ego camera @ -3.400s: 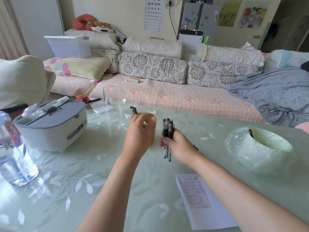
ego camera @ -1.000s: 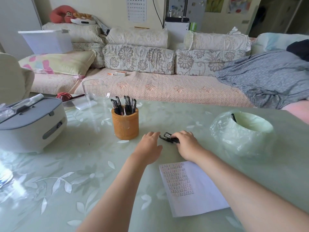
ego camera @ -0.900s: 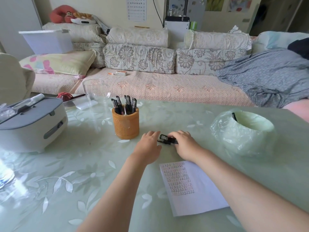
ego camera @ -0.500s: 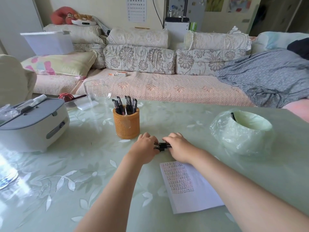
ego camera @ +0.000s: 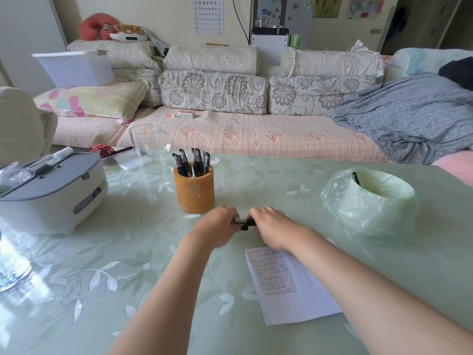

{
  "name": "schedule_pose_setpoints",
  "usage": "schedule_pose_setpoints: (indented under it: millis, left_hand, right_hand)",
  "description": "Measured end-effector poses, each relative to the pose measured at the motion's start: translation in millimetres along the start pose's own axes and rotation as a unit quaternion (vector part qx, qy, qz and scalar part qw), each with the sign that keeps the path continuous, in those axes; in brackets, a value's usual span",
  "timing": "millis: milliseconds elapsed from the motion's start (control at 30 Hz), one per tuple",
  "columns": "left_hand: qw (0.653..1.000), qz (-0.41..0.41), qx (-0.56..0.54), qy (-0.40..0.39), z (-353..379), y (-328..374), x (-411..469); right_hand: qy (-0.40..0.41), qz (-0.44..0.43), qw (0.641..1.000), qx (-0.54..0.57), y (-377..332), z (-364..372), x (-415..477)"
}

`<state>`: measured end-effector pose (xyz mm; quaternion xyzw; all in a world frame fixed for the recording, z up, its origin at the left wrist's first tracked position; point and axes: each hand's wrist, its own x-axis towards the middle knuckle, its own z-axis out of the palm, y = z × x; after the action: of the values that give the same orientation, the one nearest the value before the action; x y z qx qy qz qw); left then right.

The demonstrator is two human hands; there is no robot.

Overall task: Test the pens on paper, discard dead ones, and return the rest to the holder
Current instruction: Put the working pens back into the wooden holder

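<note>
Head view, looking down over both forearms onto a pale green leaf-patterned surface [ego camera: 107, 272]. The left hand [ego camera: 220, 228] and the right hand [ego camera: 272, 230] meet just in front of the holder [ego camera: 194, 190]. Each has its fingers curled over one end of a small bundle of dark pens [ego camera: 243, 223], which lies low at the surface between them. How many pens are in the bundle cannot be told, since the hands cover most of it.

Six or so capped pens [ego camera: 192, 162] stand upright in the holder. A sheet of paper [ego camera: 302, 298] lies near the right forearm, its upper left part filled with rows of small written marks. To the right, well apart from the hands, stands a bin lined with a green plastic bag [ego camera: 368, 203]. One dark pen [ego camera: 356, 178] leans against the bin's inner wall.

Judged progress is partway. The rows of marks suggest several pens have been tried, the pen in the bin looks like a discarded dead one, and those in the holder may be the ones that passed. The bundle in hand appears to be what is left to test, sort and put back or throw out.

A grey-lidded box [ego camera: 51, 190] and a clear glass [ego camera: 148, 142] stand on the left.
</note>
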<state>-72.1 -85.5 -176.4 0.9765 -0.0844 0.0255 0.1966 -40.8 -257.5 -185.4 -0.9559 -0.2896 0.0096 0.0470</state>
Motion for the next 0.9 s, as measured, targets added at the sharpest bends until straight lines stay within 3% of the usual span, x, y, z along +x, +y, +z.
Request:
schedule_pose_setpoints:
  millis: [133, 300, 400, 533, 700, 800, 900]
  left_hand:
    - [0.987, -0.017, -0.138, 0.074, -17.1, -3.8, -0.3]
    - [0.933, -0.027, -0.337, 0.119, -33.9, 6.6, -9.7]
    - [0.928, 0.010, -0.345, 0.140, -39.0, 11.4, -13.8]
    - [0.949, 0.019, -0.266, 0.168, -47.1, 8.9, -13.5]
    - [0.957, 0.040, -0.242, 0.158, -54.2, 9.0, -15.3]
    - [0.939, 0.038, -0.279, 0.200, -57.6, -0.1, -9.1]
    - [0.903, -0.012, -0.317, 0.290, -63.4, -21.2, 1.4]
  right_hand:
    - [0.012, -0.002, 0.997, 0.079, -3.2, -5.4, 3.1]
    - [0.025, 0.014, 0.971, 0.237, -20.3, -16.9, 3.2]
    - [0.031, 0.024, 0.947, 0.317, -31.3, -20.4, 3.7]
    - [0.030, 0.027, 0.903, 0.428, -45.0, -25.2, 3.7]
    - [0.073, 0.021, 0.891, 0.448, -54.8, -33.2, 10.8]
    - [0.107, 0.038, 0.895, 0.431, -57.5, -37.0, 18.7]
    - [0.169, 0.061, 0.847, 0.500, -66.5, -52.5, 32.4]
